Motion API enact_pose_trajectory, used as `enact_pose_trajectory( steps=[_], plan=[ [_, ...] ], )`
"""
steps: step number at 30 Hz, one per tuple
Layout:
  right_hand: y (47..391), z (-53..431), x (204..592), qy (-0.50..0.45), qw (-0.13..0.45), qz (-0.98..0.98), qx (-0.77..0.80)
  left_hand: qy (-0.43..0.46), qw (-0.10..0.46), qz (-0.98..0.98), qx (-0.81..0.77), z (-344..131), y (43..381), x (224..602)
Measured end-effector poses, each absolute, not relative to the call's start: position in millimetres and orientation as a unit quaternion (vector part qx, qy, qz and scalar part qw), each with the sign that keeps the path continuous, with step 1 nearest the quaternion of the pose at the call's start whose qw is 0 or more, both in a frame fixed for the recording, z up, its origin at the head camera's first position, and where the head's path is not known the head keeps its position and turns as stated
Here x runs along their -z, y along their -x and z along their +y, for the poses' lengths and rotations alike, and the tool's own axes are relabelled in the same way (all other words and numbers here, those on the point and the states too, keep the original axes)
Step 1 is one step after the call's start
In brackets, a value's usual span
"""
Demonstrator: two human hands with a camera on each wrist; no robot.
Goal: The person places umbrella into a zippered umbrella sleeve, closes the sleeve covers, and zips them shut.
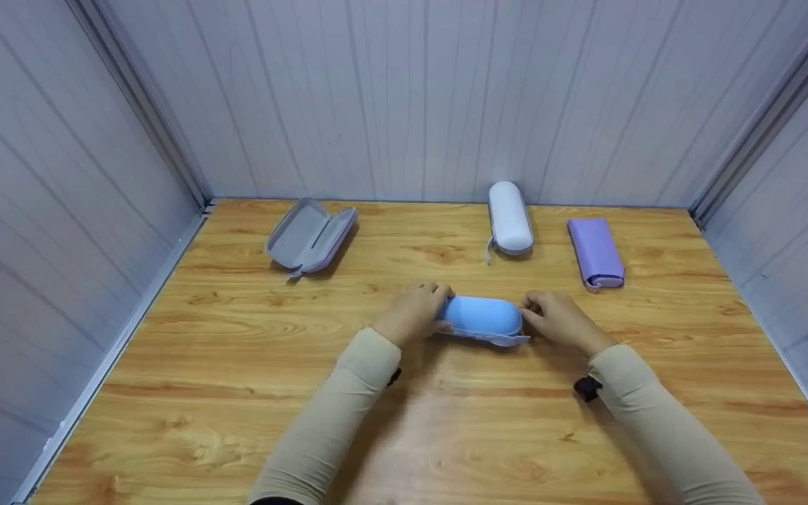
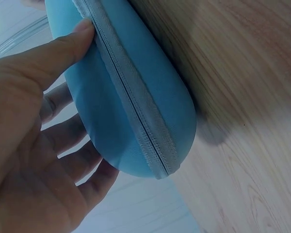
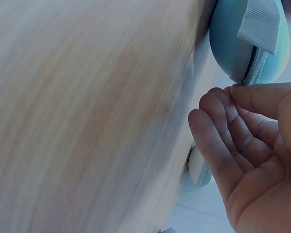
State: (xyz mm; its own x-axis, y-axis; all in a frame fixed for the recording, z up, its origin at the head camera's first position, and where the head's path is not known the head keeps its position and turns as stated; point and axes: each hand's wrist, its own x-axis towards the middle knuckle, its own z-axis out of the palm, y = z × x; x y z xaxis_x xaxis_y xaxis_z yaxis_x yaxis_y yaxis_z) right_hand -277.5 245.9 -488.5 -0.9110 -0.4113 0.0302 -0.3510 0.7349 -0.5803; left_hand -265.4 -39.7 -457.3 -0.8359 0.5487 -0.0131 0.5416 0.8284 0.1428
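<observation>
A blue glasses case [image 1: 482, 315] with a grey zipper band lies on its side on the table between the hands. Around its left end my left hand [image 1: 414, 312] grips it, with the thumb [image 2: 82, 36] pressed along the zipper band [image 2: 131, 102] and the other fingers behind the shell. At the case's right end my right hand [image 1: 555, 319] pinches with thumb and index finger right at the zipper seam [image 3: 252, 63]. The zipper pull is hidden by those fingertips. A grey fabric tab [image 3: 262, 29] sticks out from this end of the case.
An open glasses case [image 1: 302, 231] with grey lining stands at the back left. Further right are a white closed case [image 1: 510, 217] near the back wall [image 1: 404, 98] and a purple folded pouch [image 1: 596, 251]. Panels enclose the wooden table [image 1: 236, 421] at both sides.
</observation>
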Motion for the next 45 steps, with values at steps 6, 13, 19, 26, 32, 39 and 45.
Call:
enact_pose_trajectory(
  steps=[6,13,19,26,32,39,45],
  plan=[
    [273,254,487,0.214,0.069,0.929,0.294,-0.272,0.040,0.960,-0.062,-40,264,459],
    [265,258,484,0.220,0.085,0.929,0.285,-0.251,0.050,0.964,-0.067,-39,264,459],
    [258,256,482,0.240,0.066,0.928,0.277,-0.254,0.049,0.963,-0.067,-37,265,459],
    [251,254,476,0.274,0.059,0.920,0.275,-0.259,0.041,0.963,-0.066,-37,266,461],
    [246,252,473,0.283,0.072,0.914,0.281,-0.258,0.040,0.963,-0.064,-37,265,460],
    [243,245,471,0.301,0.099,0.901,0.297,-0.257,0.036,0.964,-0.051,-37,265,460],
    [240,239,472,0.291,0.106,0.904,0.296,-0.257,0.036,0.965,-0.045,-37,266,461]
  ],
)
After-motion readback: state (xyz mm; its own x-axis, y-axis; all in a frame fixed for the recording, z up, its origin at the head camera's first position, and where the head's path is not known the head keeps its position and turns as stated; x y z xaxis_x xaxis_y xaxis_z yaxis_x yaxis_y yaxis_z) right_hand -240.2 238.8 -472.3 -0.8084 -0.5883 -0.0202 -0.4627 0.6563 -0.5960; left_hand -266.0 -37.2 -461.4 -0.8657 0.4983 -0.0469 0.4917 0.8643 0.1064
